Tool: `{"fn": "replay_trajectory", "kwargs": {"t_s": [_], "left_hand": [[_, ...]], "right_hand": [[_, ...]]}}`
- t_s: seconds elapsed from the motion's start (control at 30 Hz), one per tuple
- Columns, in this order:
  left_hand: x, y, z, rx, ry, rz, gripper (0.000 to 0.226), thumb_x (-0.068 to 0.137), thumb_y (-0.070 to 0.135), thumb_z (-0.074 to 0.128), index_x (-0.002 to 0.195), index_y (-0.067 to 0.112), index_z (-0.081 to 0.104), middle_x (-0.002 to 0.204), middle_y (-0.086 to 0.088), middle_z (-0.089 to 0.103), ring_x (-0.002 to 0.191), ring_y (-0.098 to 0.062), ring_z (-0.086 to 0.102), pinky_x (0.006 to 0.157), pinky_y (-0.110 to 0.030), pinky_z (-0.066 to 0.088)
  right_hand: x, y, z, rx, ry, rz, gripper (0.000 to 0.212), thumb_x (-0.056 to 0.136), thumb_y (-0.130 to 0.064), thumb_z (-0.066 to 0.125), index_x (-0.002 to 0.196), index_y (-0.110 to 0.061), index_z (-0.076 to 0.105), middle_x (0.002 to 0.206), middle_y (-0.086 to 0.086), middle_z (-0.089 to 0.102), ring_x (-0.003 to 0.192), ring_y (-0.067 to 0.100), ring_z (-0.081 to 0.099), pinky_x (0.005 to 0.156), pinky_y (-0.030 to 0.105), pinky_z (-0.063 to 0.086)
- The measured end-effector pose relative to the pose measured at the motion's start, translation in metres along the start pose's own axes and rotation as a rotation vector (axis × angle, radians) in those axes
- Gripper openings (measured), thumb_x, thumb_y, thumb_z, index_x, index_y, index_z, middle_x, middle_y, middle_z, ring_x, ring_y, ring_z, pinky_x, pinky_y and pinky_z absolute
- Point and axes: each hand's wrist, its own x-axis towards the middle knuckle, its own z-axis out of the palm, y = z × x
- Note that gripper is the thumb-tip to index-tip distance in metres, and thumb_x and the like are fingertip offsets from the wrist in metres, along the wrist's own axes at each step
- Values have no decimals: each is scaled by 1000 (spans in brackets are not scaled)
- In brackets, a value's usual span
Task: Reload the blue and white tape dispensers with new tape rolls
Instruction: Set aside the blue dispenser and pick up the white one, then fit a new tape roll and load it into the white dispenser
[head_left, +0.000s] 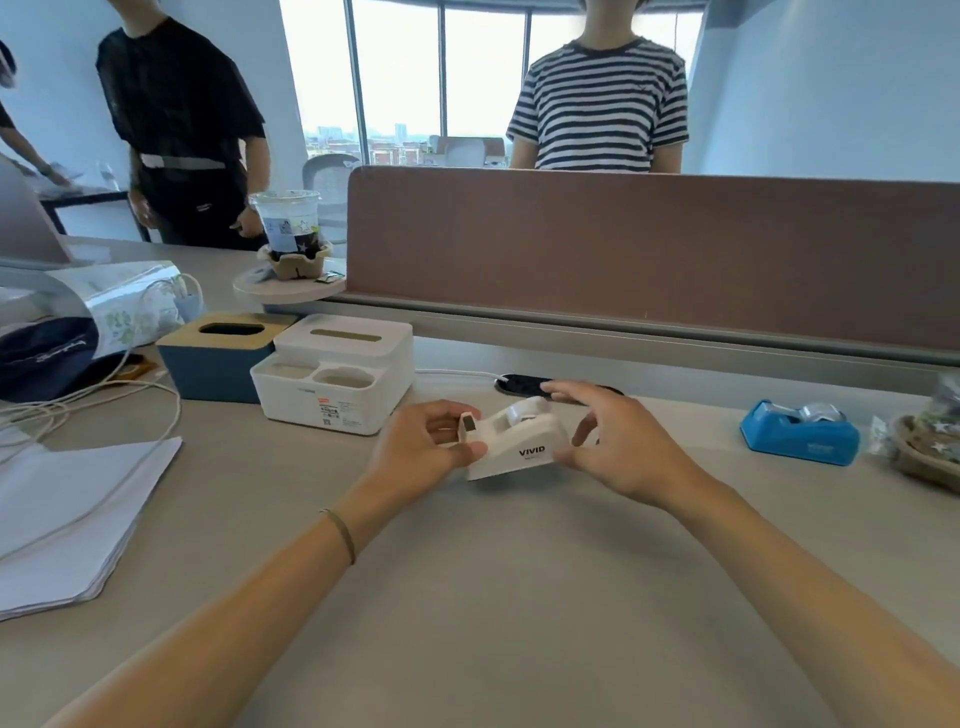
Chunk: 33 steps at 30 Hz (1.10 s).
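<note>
The white tape dispenser (519, 447), marked VIVID, sits on the grey desk (519, 597) at the middle, with a tape roll (527, 411) in its well. My left hand (423, 452) grips its cutter end, thumb along the front side and fingers curled behind. My right hand (618, 441) hovers at the dispenser's rear end with fingers spread and loosely bent, the thumb near the base; it holds nothing. The blue tape dispenser (800, 431) stands to the right on the desk, with a clear roll in it.
A white desk organiser (332, 384) and a blue tissue box (218, 358) stand behind-left of the dispenser. A paper stack (67, 519) and cables lie at the left. A brown partition (649, 249) runs along the back. A woven basket (930, 447) sits at far right. Two people stand beyond.
</note>
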Motion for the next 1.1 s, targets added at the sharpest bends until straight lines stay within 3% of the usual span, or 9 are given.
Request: {"fn": "replay_trajectory", "kwargs": {"t_s": [0.1, 0.17, 0.4, 0.57, 0.67, 0.77, 0.87, 0.97, 1.1], "left_hand": [[-12, 6, 17, -14, -134, 60, 35, 76, 0, 83, 109, 10, 76, 109, -5, 76, 96, -16, 74, 83, -17, 58], [-18, 4, 28, 6, -197, 85, 37, 74, 0, 84, 109, 9, 77, 109, -5, 77, 97, -18, 74, 82, -17, 58], [-31, -8, 52, 22, -329, 111, 39, 67, 13, 88, 104, 20, 79, 103, 3, 79, 97, -13, 76, 96, -31, 57], [-33, -7, 53, 56, -373, 122, 39, 67, 17, 88, 103, 26, 78, 105, 8, 79, 97, -9, 75, 97, -32, 57], [-30, -2, 50, 126, -418, 150, 37, 67, 19, 89, 100, 30, 76, 105, 11, 77, 98, -8, 74, 97, -30, 57], [-26, 9, 49, 234, -496, 164, 43, 72, 22, 88, 111, 26, 72, 108, 14, 72, 99, -4, 70, 94, -23, 56], [-22, 21, 55, 362, -580, 196, 55, 73, 35, 87, 123, 31, 66, 110, 18, 67, 101, 0, 63, 87, -16, 51], [-19, 26, 66, 384, -570, 243, 47, 71, 33, 88, 114, 28, 71, 105, 15, 69, 97, 1, 63, 74, -6, 45], [-14, 23, 68, 348, -566, 239, 41, 68, 30, 91, 103, 30, 71, 101, 11, 70, 87, 5, 63, 68, -6, 43]], "right_hand": [[-24, 5, -11, -65, -57, 25, 73, 75, -25, 83, 141, -41, 53, 113, -32, 59, 75, 7, 62, 68, 9, 42], [-40, 9, -16, -98, -86, 34, 74, 74, -27, 85, 140, -42, 54, 113, -32, 56, 74, 0, 58, 71, 8, 40], [-78, 23, -18, -163, -182, 118, 80, 71, -43, 84, 140, -51, 44, 124, -15, 64, 92, 10, 63, 92, 30, 56], [-81, 21, -16, -223, -214, 95, 73, 75, -44, 83, 136, -49, 43, 128, -17, 63, 94, 8, 61, 91, 26, 54], [-79, 21, -15, -192, -246, 106, 70, 76, -39, 83, 136, -45, 46, 119, -23, 55, 88, 2, 56, 90, 22, 51], [-73, 23, -20, -27, -291, 162, 47, 83, -38, 78, 127, -39, 61, 114, -26, 59, 92, 3, 59, 80, 14, 48], [-62, 19, -21, 229, -281, 350, 23, 94, -41, 65, 114, -32, 71, 107, -12, 69, 84, 6, 61, 65, 16, 47], [-49, 12, -15, 278, -266, 461, 21, 92, -41, 67, 105, -27, 76, 89, -5, 71, 66, 9, 53, 51, 20, 39], [-37, 4, -13, 184, -303, 492, 25, 83, -34, 74, 101, -17, 78, 67, -5, 61, 52, 9, 44, 42, 19, 32]]}}
